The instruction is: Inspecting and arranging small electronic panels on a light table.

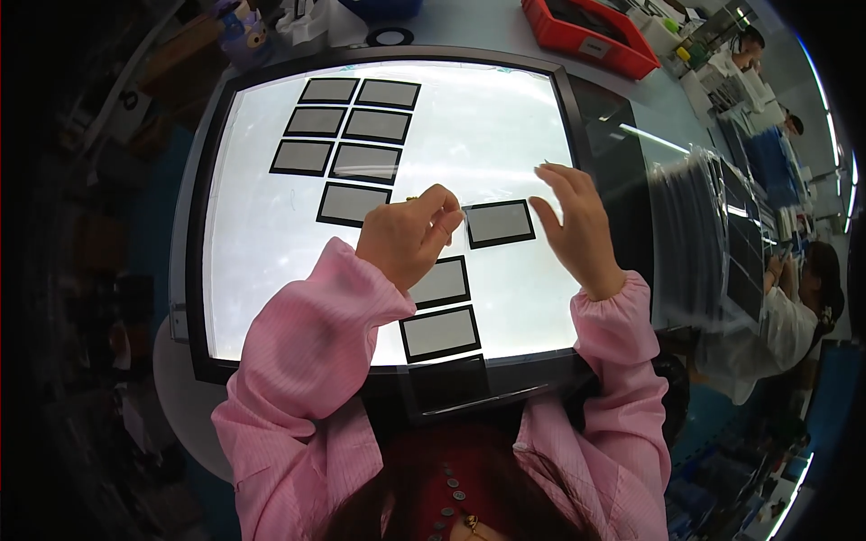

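Observation:
A small rectangular panel, grey with a black border, is held at its left edge over the lit white surface. The pinched thumb and forefinger of my left hand meet that edge. To the panel's right is my right hand, fingers apart and holding nothing. Two like panels, one of them a lower panel, lie below my left hand, which partly covers the upper one. Several more panels, such as a top-row panel, lie in two columns at the upper left. My left hand overlaps the lowest of these.
A black frame surrounds the light table. Behind it are a red bin with dark sheets and a black ring. Clear sleeves with dark sheets stand at the right, and a co-worker sits beyond them.

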Action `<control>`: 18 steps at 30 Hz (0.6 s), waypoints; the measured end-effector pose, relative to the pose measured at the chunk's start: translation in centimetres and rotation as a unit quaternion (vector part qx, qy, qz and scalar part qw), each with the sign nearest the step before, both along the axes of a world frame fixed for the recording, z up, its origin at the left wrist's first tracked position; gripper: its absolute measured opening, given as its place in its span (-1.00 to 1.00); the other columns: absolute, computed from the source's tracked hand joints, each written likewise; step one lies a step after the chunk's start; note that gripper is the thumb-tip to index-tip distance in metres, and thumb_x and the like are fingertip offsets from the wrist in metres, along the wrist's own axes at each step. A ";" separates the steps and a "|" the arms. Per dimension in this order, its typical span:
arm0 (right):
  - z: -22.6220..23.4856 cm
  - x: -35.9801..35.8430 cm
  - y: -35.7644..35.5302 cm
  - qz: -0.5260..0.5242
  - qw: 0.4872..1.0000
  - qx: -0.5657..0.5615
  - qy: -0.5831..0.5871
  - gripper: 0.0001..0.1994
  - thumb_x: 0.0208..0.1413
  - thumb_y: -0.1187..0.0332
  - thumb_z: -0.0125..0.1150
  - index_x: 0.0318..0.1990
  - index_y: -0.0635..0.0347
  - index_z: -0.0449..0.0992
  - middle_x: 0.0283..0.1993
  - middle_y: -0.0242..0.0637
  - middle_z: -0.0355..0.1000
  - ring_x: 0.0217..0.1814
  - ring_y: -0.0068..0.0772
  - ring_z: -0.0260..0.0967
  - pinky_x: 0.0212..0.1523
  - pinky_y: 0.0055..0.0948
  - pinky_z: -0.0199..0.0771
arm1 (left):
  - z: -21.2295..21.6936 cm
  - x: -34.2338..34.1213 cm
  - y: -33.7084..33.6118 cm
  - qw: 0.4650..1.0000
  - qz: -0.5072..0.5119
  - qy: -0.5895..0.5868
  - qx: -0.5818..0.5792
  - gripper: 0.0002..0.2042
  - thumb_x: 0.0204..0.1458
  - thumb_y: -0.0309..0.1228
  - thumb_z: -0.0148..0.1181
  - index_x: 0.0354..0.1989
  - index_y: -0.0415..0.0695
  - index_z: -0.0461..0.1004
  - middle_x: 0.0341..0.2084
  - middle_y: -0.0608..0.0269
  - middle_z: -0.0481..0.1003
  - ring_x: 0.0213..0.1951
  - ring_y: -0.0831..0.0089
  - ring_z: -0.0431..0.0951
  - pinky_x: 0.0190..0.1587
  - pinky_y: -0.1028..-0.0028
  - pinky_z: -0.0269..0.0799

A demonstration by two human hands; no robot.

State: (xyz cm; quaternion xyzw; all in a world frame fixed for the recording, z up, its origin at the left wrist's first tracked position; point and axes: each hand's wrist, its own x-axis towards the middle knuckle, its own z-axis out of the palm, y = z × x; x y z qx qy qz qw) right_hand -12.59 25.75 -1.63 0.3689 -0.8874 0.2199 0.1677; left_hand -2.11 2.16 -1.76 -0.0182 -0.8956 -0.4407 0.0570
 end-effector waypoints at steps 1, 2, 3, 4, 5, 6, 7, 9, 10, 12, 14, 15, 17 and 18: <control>-0.1 0.0 -0.8 0.042 0.999 -0.003 -0.008 -0.66 0.13 0.44 0.32 0.06 0.25 0.48 0.07 -0.11 0.46 0.14 -0.04 0.40 0.15 -0.26 0.44 | 0.0 0.0 0.0 1.000 -0.007 0.011 0.004 -0.86 0.30 -0.29 0.06 -0.25 -0.05 0.45 -0.64 0.35 0.56 -0.57 0.41 0.62 -0.50 0.44 0.43; -0.7 0.0 -1.4 0.060 0.998 -0.005 -0.009 -0.61 0.10 0.37 0.36 0.08 0.22 0.47 0.06 -0.13 0.46 0.14 -0.06 0.38 0.16 -0.23 0.40 | -0.1 -0.1 0.0 1.000 -0.009 0.011 0.003 -0.86 0.30 -0.29 0.06 -0.25 -0.05 0.45 -0.64 0.35 0.56 -0.57 0.41 0.62 -0.50 0.44 0.43; -0.7 0.0 -1.9 0.059 0.998 -0.006 -0.009 -0.61 0.10 0.37 0.36 0.08 0.22 0.47 0.06 -0.13 0.46 0.14 -0.06 0.38 0.16 -0.23 0.40 | -0.2 0.0 0.0 1.000 -0.013 0.028 0.006 -0.87 0.29 -0.30 0.08 -0.25 -0.05 0.45 -0.63 0.34 0.56 -0.57 0.41 0.62 -0.50 0.44 0.43; -0.7 0.1 -2.2 0.055 0.998 0.028 -0.021 -0.59 0.09 0.33 0.38 0.09 0.22 0.47 0.06 -0.14 0.45 0.14 -0.09 0.36 0.14 -0.23 0.39 | -0.3 0.0 0.0 0.999 -0.018 0.045 0.009 -0.88 0.27 -0.31 0.10 -0.25 -0.06 0.45 -0.62 0.33 0.57 -0.56 0.40 0.62 -0.49 0.44 0.44; -0.7 0.0 -2.4 0.050 0.996 0.062 -0.033 -0.56 0.08 0.29 0.40 0.09 0.21 0.46 0.06 -0.16 0.44 0.14 -0.12 0.35 0.12 -0.24 0.39 | -0.4 -0.1 0.0 0.999 -0.019 0.045 0.008 -0.88 0.27 -0.31 0.10 -0.25 -0.06 0.45 -0.62 0.33 0.57 -0.56 0.40 0.62 -0.49 0.44 0.44; -0.9 -0.1 -2.3 0.048 0.995 0.069 -0.044 -0.51 0.03 0.22 0.44 0.10 0.19 0.46 0.08 -0.19 0.42 0.12 -0.15 0.33 0.11 -0.25 0.36 | -0.5 -0.1 0.0 0.998 -0.019 0.054 0.005 -0.89 0.27 -0.31 0.12 -0.26 -0.05 0.45 -0.62 0.33 0.57 -0.57 0.40 0.61 -0.50 0.44 0.43; -0.9 -0.1 -2.3 0.048 0.995 0.069 -0.044 -0.51 0.03 0.22 0.44 0.10 0.19 0.46 0.08 -0.19 0.42 0.12 -0.15 0.33 0.11 -0.25 0.36 | -0.6 -0.1 -0.1 0.998 -0.018 0.062 0.001 -0.89 0.26 -0.31 0.14 -0.26 -0.05 0.45 -0.62 0.32 0.57 -0.58 0.39 0.61 -0.50 0.44 0.43; -0.6 0.3 -2.1 0.068 0.995 0.059 -0.036 -0.45 -0.02 0.18 0.49 0.11 0.17 0.46 0.10 -0.20 0.40 0.12 -0.13 0.34 0.14 -0.22 0.34 | -0.7 -0.1 0.0 0.998 -0.016 0.060 -0.014 -0.89 0.25 -0.30 0.15 -0.26 -0.05 0.45 -0.62 0.32 0.57 -0.59 0.39 0.60 -0.51 0.44 0.42; -0.5 0.4 -2.1 0.068 0.995 0.060 -0.036 -0.45 -0.02 0.18 0.49 0.11 0.17 0.46 0.10 -0.20 0.40 0.12 -0.13 0.34 0.14 -0.22 0.34 | -0.8 -0.1 0.0 0.998 -0.014 0.057 -0.030 -0.89 0.25 -0.30 0.15 -0.26 -0.04 0.45 -0.62 0.32 0.57 -0.59 0.38 0.59 -0.52 0.43 0.42; -0.1 0.6 -2.0 0.126 0.989 0.055 -0.051 -0.37 -0.10 0.13 0.55 0.12 0.15 0.45 0.04 -0.18 0.42 0.11 -0.13 0.34 0.17 -0.18 0.33 | -1.4 -0.3 -0.1 0.997 -0.013 0.069 -0.044 -0.88 0.25 -0.29 0.15 -0.26 -0.03 0.44 -0.62 0.33 0.57 -0.60 0.38 0.59 -0.52 0.43 0.42; 0.3 0.6 -2.0 0.113 0.989 0.078 -0.055 -0.35 -0.14 0.11 0.57 0.11 0.15 0.45 0.01 -0.18 0.43 0.10 -0.13 0.35 0.19 -0.16 0.31 | -1.6 -0.4 -0.1 0.995 -0.013 0.082 -0.058 -0.88 0.25 -0.28 0.15 -0.25 -0.03 0.44 -0.62 0.33 0.57 -0.60 0.39 0.58 -0.51 0.43 0.41; 0.4 0.6 -2.0 0.099 0.988 0.102 -0.058 -0.33 -0.18 0.09 0.59 0.10 0.14 0.46 -0.02 -0.17 0.43 0.09 -0.13 0.35 0.21 -0.14 0.29 | -1.6 -0.4 -0.1 0.995 -0.010 0.075 -0.062 -0.88 0.25 -0.28 0.16 -0.23 -0.02 0.44 -0.61 0.34 0.57 -0.59 0.39 0.59 -0.51 0.43 0.42; 0.6 0.3 -2.0 0.097 0.985 0.125 -0.067 -0.32 -0.21 0.07 0.61 0.08 0.14 0.45 -0.08 -0.20 0.44 0.04 -0.14 0.36 0.18 -0.13 0.29 | -1.7 -0.3 0.0 0.995 -0.007 0.069 -0.067 -0.88 0.24 -0.27 0.17 -0.21 -0.02 0.44 -0.61 0.34 0.57 -0.59 0.39 0.59 -0.50 0.43 0.42; 0.8 0.2 -2.0 0.096 0.981 0.150 -0.076 -0.30 -0.24 0.05 0.62 0.06 0.13 0.45 -0.15 -0.22 0.45 -0.01 -0.14 0.37 0.15 -0.13 0.29 | -1.8 -0.3 0.0 0.994 0.000 0.078 -0.078 -0.86 0.22 -0.26 0.20 -0.18 -0.02 0.44 -0.61 0.35 0.57 -0.59 0.40 0.59 -0.49 0.43 0.43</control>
